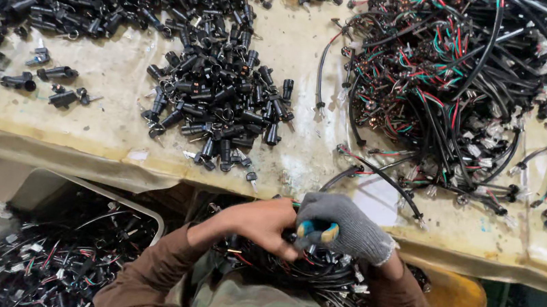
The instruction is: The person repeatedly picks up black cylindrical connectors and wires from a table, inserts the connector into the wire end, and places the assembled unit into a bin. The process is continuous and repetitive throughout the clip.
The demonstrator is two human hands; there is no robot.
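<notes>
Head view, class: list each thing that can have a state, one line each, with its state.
Left hand: bare, closed on wires.
Right hand: gloved, gripping blue-and-yellow tool.
Black connectors: loose, heaped.
Wire harnesses: tangled pile.
White bin: partly filled with wires.

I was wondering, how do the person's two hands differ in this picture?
The right hand wears a grey knit glove, while the left hand is bare. The right hand grips a tool with blue and yellow handles; the left hand pinches black wiring with no tool. Both are held close together over the lap, and both arms have brown sleeves.
</notes>
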